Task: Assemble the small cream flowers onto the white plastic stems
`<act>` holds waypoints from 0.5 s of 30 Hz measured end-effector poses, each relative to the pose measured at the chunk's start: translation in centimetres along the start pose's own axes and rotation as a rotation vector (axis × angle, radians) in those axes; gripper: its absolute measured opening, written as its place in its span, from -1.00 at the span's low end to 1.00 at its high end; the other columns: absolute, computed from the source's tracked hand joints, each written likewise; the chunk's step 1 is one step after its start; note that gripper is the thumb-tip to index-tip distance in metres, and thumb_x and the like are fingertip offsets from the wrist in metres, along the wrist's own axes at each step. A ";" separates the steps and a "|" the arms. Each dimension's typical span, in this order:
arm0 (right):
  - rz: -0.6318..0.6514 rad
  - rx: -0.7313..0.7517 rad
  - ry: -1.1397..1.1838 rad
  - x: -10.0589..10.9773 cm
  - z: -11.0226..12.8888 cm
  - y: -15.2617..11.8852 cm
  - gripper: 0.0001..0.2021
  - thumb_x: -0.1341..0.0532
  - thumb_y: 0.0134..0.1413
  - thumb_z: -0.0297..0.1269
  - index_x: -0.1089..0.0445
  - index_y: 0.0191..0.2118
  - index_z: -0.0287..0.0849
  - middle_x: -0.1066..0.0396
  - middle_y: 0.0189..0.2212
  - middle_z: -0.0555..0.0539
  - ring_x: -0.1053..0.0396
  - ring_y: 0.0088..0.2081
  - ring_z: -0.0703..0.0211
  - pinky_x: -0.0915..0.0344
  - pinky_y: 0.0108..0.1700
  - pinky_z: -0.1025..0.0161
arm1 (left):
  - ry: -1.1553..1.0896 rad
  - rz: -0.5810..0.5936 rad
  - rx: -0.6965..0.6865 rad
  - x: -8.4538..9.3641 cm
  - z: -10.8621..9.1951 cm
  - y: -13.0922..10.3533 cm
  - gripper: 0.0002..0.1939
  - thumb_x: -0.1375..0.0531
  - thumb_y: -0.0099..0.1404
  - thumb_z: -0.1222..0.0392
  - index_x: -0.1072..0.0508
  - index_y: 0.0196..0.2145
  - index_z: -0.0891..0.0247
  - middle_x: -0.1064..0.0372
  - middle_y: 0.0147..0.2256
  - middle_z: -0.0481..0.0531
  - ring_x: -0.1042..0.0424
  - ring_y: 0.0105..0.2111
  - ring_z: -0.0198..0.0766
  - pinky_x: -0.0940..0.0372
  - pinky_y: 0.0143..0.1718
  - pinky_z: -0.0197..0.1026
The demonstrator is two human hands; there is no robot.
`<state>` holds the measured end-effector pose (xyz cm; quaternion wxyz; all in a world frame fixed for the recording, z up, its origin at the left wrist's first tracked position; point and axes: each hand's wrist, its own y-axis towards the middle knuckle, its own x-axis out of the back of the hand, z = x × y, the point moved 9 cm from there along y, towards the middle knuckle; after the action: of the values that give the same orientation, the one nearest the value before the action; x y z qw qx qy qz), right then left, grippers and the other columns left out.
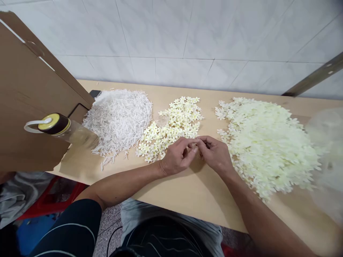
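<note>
Fingertips of my left hand [179, 156] and my right hand [215, 154] meet over the table, just in front of a middle group of small pale-yellow artificial flowers [182, 116]. Both hands are closed in a pinch. Whatever lies between the fingers is too small and covered to make out. A large heap of pale-yellow flower pieces [273, 142] spreads beside my right forearm. Farther left, beyond my left hand, lies a pile of thin white stick-like pieces [120, 119].
A clear bottle with a black and yellow lid [55, 124] stands left of the white pile, beside a cardboard box [34, 96]. A translucent plastic bag [328, 153] lies at the far right. Behind the wooden table [163, 189] rises a tiled wall [171, 39].
</note>
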<state>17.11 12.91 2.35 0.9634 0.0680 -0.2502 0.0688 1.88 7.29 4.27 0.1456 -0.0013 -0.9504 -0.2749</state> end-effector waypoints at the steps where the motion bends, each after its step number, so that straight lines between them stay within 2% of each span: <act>1: 0.005 -0.033 0.066 0.0 -0.1 0.0 -0.67 -0.27 0.26 0.01 -0.57 -0.18 -0.18 -0.39 -0.65 0.05 -0.30 -0.63 0.23 -0.28 -0.54 0.28 | -0.042 -0.022 0.077 0.1 0.9 0.1 -0.66 -0.19 0.43 0.13 -0.43 0.12 0.24 -0.43 -0.22 0.08 -0.30 -0.52 -0.43 -0.28 -0.47 -0.30; 5: 0.046 -0.071 0.265 -0.9 0.1 -0.2 -0.66 -0.32 0.21 0.04 -0.54 -0.24 -0.19 -0.31 -0.69 0.09 -0.22 -0.67 0.30 -0.23 -0.59 0.33 | -0.174 -0.012 0.266 -0.5 3.2 -0.2 -0.64 -0.22 0.43 0.06 -0.37 0.11 0.22 -0.36 -0.30 -0.04 -0.33 -0.54 -0.46 -0.24 -0.51 -0.36; 10: 0.080 -0.124 0.488 -2.3 -0.9 -0.3 -0.68 -0.38 0.15 0.02 -0.53 -0.25 -0.17 -0.30 -0.69 0.10 -0.20 -0.68 0.32 -0.20 -0.62 0.35 | -0.276 -0.006 0.329 -1.1 4.3 -0.5 -0.59 -0.26 0.40 0.00 -0.38 0.11 0.19 -0.37 -0.24 -0.03 -0.43 -0.54 -0.46 -0.31 -0.52 -0.37; 15: 0.088 -0.125 0.581 -2.4 -1.2 -0.2 -0.67 -0.41 0.10 0.03 -0.52 -0.23 -0.15 -0.30 -0.67 0.11 -0.19 -0.66 0.31 -0.24 -0.60 0.33 | -0.371 -0.024 0.373 -1.0 4.4 -0.4 -0.55 -0.29 0.37 -0.05 -0.42 0.10 0.23 -0.38 -0.27 -0.02 -0.46 -0.53 -0.41 -0.34 -0.56 -0.36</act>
<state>15.60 12.65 0.12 0.9930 -0.0250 0.0294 0.1114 1.64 9.33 0.21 -0.0367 -0.0138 -0.9950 -0.0918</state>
